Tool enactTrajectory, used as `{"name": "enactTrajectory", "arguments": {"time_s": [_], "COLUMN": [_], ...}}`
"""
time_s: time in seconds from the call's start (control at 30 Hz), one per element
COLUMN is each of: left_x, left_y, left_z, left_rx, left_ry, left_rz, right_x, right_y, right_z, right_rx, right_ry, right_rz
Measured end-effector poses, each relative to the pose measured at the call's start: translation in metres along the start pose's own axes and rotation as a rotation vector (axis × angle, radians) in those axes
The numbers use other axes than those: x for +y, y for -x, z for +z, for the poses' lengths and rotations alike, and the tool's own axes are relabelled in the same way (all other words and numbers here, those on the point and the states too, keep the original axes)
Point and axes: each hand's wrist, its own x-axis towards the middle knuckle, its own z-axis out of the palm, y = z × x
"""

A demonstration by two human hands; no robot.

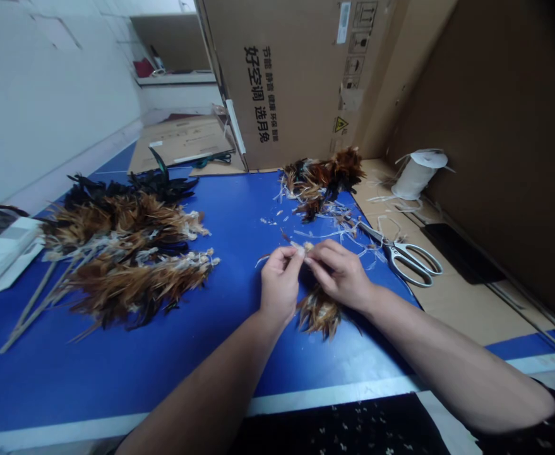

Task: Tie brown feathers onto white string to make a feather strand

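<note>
Both hands meet at the pale tied end of a small bunch of brown feathers (322, 314), whose tips hang below my right hand toward the table's front edge. My left hand (281, 278) pinches at the bunch's end with thumb and forefinger. Pressed close beside it, my right hand (338, 268) has its fingertips closed on the same end. Fingers cover most of the tie. Just beyond the fingertips lie loose feather scraps and strips of white string (343, 221). A pair of scissors (410, 259) rests to the right of my right hand.
Piles of brown and black feather bunches (139, 278) lie at left, with thin sticks (33, 303) beside them. More feathers (322, 177) sit at the back. A spool of white string (417, 174) stands on cardboard at right. A large cardboard box (300, 82) walls the back.
</note>
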Motion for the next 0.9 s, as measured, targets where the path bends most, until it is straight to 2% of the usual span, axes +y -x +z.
{"name": "enactTrajectory", "arguments": {"time_s": [0.17,0.27,0.37,0.47,0.57,0.77,0.83,0.9], "left_x": [0.004,0.008,0.011,0.012,0.012,0.015,0.016,0.016], "left_y": [0.002,0.004,0.004,0.003,0.000,-0.003,-0.004,-0.004], "left_z": [-0.001,0.000,-0.001,-0.004,-0.008,-0.009,-0.008,-0.008], "left_rx": [-0.115,-0.141,-0.174,-0.220,-0.238,-0.231,-0.260,-0.302], "left_ry": [-0.083,-0.098,-0.164,-0.299,-0.433,-0.529,-0.522,-0.478], "left_rz": [-0.038,-0.059,-0.012,0.085,0.251,0.558,0.609,0.602], "right_x": [-0.002,-0.001,0.001,0.002,0.002,0.001,0.000,-0.001], "right_y": [-0.003,-0.002,-0.001,0.000,0.000,-0.002,-0.002,-0.004], "right_z": [-0.002,-0.001,0.001,0.002,0.002,0.002,0.002,0.001], "right_rx": [0.056,0.089,0.086,0.101,0.096,0.090,0.089,0.086], "right_ry": [-0.047,-0.127,-0.210,-0.280,-0.322,-0.371,-0.384,-0.404], "right_rz": [0.035,0.157,0.288,0.373,0.403,0.447,0.457,0.470]}}
